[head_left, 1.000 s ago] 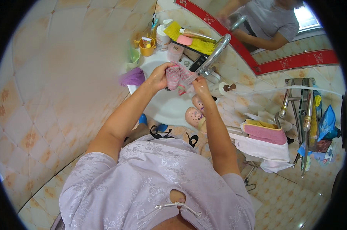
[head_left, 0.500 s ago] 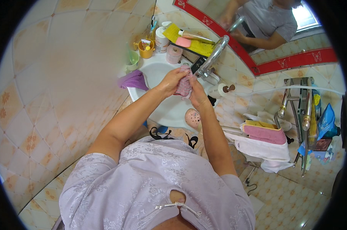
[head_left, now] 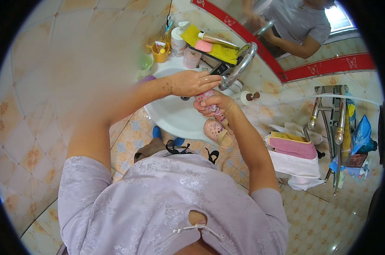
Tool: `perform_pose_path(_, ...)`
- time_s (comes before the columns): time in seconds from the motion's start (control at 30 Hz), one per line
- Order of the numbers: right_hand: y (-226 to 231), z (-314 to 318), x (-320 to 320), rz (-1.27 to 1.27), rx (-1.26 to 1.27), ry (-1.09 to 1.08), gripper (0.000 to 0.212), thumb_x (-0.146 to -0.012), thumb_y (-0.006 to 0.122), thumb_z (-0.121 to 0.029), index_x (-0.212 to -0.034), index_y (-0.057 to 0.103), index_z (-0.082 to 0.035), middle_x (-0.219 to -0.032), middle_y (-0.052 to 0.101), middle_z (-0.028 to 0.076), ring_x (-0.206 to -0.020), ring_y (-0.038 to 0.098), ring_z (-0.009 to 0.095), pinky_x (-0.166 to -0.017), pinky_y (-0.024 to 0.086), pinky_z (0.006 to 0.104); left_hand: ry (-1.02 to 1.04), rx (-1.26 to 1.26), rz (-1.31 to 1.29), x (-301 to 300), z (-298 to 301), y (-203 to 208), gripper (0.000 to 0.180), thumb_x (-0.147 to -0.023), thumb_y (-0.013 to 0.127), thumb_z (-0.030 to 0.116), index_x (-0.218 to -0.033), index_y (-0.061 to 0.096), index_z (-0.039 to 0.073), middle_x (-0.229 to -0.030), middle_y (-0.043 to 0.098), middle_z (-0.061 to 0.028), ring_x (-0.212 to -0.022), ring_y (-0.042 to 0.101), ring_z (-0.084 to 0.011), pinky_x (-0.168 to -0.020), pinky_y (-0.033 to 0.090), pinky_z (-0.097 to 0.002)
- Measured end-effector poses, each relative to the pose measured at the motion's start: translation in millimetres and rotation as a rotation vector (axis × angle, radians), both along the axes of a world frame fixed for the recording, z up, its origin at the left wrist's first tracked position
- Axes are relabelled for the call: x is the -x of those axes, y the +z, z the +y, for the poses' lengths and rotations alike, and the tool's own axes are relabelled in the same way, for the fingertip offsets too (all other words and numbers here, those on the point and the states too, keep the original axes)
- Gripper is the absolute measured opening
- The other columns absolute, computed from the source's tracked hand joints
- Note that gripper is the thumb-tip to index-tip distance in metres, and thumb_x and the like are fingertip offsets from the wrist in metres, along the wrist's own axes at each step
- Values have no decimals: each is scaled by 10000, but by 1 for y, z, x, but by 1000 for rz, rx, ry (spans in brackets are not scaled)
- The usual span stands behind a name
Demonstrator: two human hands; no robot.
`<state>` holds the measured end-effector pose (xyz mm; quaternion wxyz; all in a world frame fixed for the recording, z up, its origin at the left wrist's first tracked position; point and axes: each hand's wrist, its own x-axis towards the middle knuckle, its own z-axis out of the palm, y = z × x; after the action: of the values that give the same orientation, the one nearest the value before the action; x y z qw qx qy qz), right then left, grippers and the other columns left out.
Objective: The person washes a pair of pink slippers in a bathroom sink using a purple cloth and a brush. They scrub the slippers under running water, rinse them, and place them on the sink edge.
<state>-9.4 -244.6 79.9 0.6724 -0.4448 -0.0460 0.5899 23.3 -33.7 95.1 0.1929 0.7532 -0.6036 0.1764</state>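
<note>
My right hand (head_left: 217,103) is closed round a bunched pink patterned cloth (head_left: 205,95) above the white washbasin (head_left: 175,114). Parts of the cloth bulge out above and below my fingers. My left hand (head_left: 192,83) lies stretched out just over the cloth, fingers straight and side by side, with nothing held in them. Its fingertips reach under the curved chrome tap (head_left: 245,63), beside the dark tap lever (head_left: 220,69). Whether the left fingers touch the cloth, I cannot tell.
A pink spotted scoop (head_left: 211,128) sits at the basin's near right edge. Behind are a yellow bristly mat (head_left: 224,53) with pink soap (head_left: 203,46), an orange cup (head_left: 160,54) and a pump bottle (head_left: 178,40). A towel rack (head_left: 320,110) stands right.
My left hand has let go of the cloth and straightened out toward the tap. My right hand has closed round the bunched cloth. My left forearm now covers most of the purple cloth.
</note>
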Motion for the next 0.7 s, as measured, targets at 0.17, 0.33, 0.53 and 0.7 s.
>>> perform_pose_path(0.17,-10,18,-20,-776,755,31,476,-761,699,-292,-1086,501,-6,-945,635,165,-778,639,264,-623,504,357,291,-471,256,-3,-8,7,558,-767,634,129,-1279,466,-13,-906,670,-159,-775,678,-280,-608,539,-373)
perform_pose_path(0.33,-10,29,-16,-1405,1133,-45,589,-702,750,-241,-1178,469,-38,-969,651,232,-902,643,411,-788,517,472,498,-363,517,-4,-19,-17,479,-714,702,162,-1128,532,-9,-734,668,-175,-738,675,-335,-620,531,-426)
perform_pose_path(0.53,-5,28,-5,-1598,1226,156,447,-774,672,-195,-1114,409,-74,-864,667,194,-764,666,398,-666,530,476,331,-88,932,-9,-26,-60,276,-654,732,90,-858,580,-16,-686,641,-133,-658,640,-286,-574,487,-392)
perform_pose_path(0.7,-15,14,-5,-1996,967,12,341,-740,667,-127,-1006,461,-71,-728,622,134,-625,643,341,-569,517,449,133,-50,2022,-7,-26,-76,114,-744,668,57,-802,570,53,-564,459,20,-523,452,-83,-426,327,-222)
